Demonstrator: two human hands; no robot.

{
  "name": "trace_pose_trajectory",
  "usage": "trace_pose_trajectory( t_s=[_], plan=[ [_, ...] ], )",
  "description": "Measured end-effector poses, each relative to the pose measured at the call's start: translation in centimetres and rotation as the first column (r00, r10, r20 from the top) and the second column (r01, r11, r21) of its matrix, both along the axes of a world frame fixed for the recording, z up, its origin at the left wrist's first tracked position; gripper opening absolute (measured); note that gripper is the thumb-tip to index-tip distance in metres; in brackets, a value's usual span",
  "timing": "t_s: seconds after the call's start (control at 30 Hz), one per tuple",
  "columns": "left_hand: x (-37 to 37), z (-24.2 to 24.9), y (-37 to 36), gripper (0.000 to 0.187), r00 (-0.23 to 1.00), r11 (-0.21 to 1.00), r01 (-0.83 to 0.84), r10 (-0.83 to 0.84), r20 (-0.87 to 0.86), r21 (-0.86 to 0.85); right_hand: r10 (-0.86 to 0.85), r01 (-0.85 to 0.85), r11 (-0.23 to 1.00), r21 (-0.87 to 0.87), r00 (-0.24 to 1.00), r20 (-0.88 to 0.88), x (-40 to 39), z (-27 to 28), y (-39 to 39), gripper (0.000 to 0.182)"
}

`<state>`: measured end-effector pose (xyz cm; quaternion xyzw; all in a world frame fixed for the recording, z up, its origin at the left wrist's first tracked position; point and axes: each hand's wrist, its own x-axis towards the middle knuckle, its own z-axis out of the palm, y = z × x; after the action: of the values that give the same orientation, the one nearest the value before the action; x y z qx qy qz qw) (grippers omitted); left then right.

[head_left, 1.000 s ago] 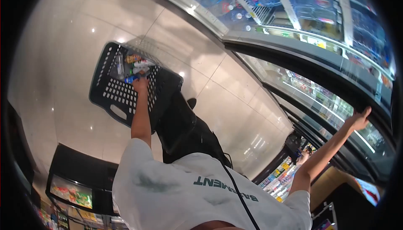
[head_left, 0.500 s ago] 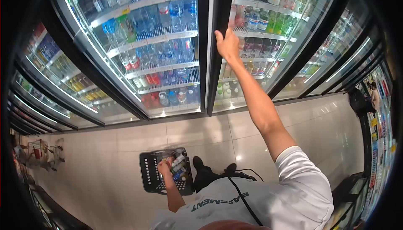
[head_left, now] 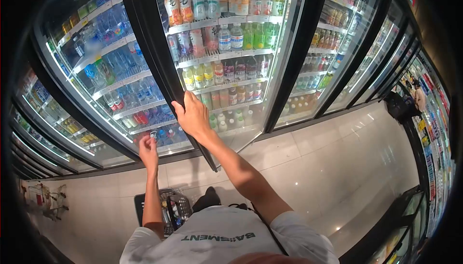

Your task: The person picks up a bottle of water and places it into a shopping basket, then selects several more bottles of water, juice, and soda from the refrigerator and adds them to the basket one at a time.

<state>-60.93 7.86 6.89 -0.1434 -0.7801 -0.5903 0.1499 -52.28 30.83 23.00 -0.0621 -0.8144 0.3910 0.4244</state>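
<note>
My right hand [head_left: 194,114] is wrapped round the black-framed edge of a glass fridge door [head_left: 155,54], which stands ajar, its lower corner out over the floor. Behind the door are shelves of bottled drinks [head_left: 235,68]. Lower and to the left, my left hand [head_left: 148,152] is raised near the neighbouring fridge's glass. Its fingers are loosely bent and apart, with nothing seen in them. Under my left forearm, a dark shopping basket [head_left: 182,207] with several packaged items in it is on the floor, partly hidden by the arm and my shirt.
More glass-door fridges [head_left: 308,56] run along both sides. The tiled floor [head_left: 308,177] stretches behind me to the right. Stocked shelves [head_left: 434,134] line the far right, with a person [head_left: 418,95] near a dark bag [head_left: 401,107]. A shopping cart [head_left: 46,199] is at the far left.
My left hand has left the basket and risen toward the fridges. My right hand remains on the door edge, which has swung out toward me. The view has shifted to the right.
</note>
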Motion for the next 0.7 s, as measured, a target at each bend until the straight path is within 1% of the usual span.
trace_pose_trajectory(
  t_s=[0.03,0.07,0.1,0.13,0.17,0.2,0.23,0.3,0.33,0.37,0.43,0.47,0.5,0.53,0.57,0.63,0.67,0.7],
  plan=[
    [-2.9,0.4,2.1,0.026,0.997,0.996,0.065,-0.068,0.045,0.062,0.019,-0.019,1.000,-0.007,1.000,0.003,0.9,0.0,0.2,0.031],
    [-3.8,3.3,5.2,0.026,0.998,0.998,0.068,-0.068,-0.004,-0.003,0.048,-0.047,0.999,-0.027,0.999,0.006,1.4,0.3,0.4,0.032],
    [-5.6,4.9,7.7,0.024,0.991,0.994,0.101,-0.104,-0.078,-0.041,0.069,-0.068,0.997,-0.045,0.998,0.015,2.3,0.4,0.5,0.032],
    [-7.2,6.4,10.3,0.023,0.979,0.986,0.159,-0.163,-0.122,-0.049,0.081,-0.079,0.995,-0.061,0.996,0.027,3.2,0.4,0.7,0.033],
    [-8.4,8.1,12.9,0.022,0.960,0.974,0.220,-0.226,-0.165,-0.056,0.079,-0.078,0.996,-0.032,0.996,0.035,3.8,0.4,0.9,0.027],
    [-8.2,11.0,15.3,0.027,0.960,0.961,0.243,-0.258,-0.112,-0.130,0.093,-0.091,0.995,-0.043,0.994,0.048,4.5,0.5,1.0,0.027],
    [-14.5,7.0,17.6,0.035,0.931,0.941,0.306,-0.328,-0.158,-0.145,0.105,-0.101,0.993,-0.060,0.993,0.061,5.1,0.6,1.0,0.027],
    [-18.3,7.6,23.9,0.043,0.845,0.943,0.286,-0.331,-0.420,-0.167,0.109,-0.106,0.993,-0.050,0.993,0.047,5.7,1.0,1.2,0.028],
    [-16.6,10.8,26.3,0.046,0.928,0.948,0.294,-0.313,-0.201,-0.118,0.106,-0.105,0.994,-0.038,0.993,0.050,5.9,1.0,1.3,0.029],
    [-17.8,12.5,29.1,0.047,0.946,0.950,0.272,-0.293,-0.136,-0.152,0.104,-0.103,0.994,-0.028,0.993,0.052,5.9,0.9,1.4,0.029],
    [-21.8,14.2,33.5,0.049,0.955,0.909,0.182,-0.254,-0.151,-0.374,0.095,-0.095,0.995,0.004,0.994,0.059,5.8,0.6,1.7,0.030],
    [-27.1,11.7,36.7,0.052,0.935,0.934,0.130,-0.227,-0.272,-0.333,0.079,-0.080,0.997,0.008,0.995,0.067,5.8,0.4,1.6,0.030],
    [-29.7,11.5,38.9,0.055,0.909,0.957,0.154,-0.235,-0.343,-0.248,0.062,-0.063,0.998,0.010,0.995,0.078,5.7,0.4,1.5,0.031],
    [-30.9,11.6,40.4,0.058,0.881,0.970,0.184,-0.235,-0.410,-0.160,0.044,-0.046,0.999,0.012,0.995,0.090,5.6,0.4,1.4,0.031],
    [-31.9,11.5,41.7,0.060,0.919,0.973,0.071,-0.149,-0.364,-0.217,0.048,-0.050,0.999,0.020,0.994,0.103,5.4,0.6,1.6,0.032],
    [-32.9,12.2,44.1,0.064,0.955,0.927,-0.151,0.048,-0.293,-0.342,0.083,-0.082,0.997,-0.014,0.965,0.247,5.4,1.4,2.0,0.033],
    [-33.7,12.1,44.6,0.068,0.946,0.907,-0.139,0.003,-0.324,-0.398,0.109,-0.102,0.994,-0.040,0.942,0.317,5.3,1.5,1.9,0.034],
    [-34.5,12.6,44.8,0.072,0.933,0.884,-0.134,-0.040,-0.358,-0.448,0.088,-0.086,0.996,-0.018,0.965,0.248,5.1,1.0,1.9,0.034]
  ],
)
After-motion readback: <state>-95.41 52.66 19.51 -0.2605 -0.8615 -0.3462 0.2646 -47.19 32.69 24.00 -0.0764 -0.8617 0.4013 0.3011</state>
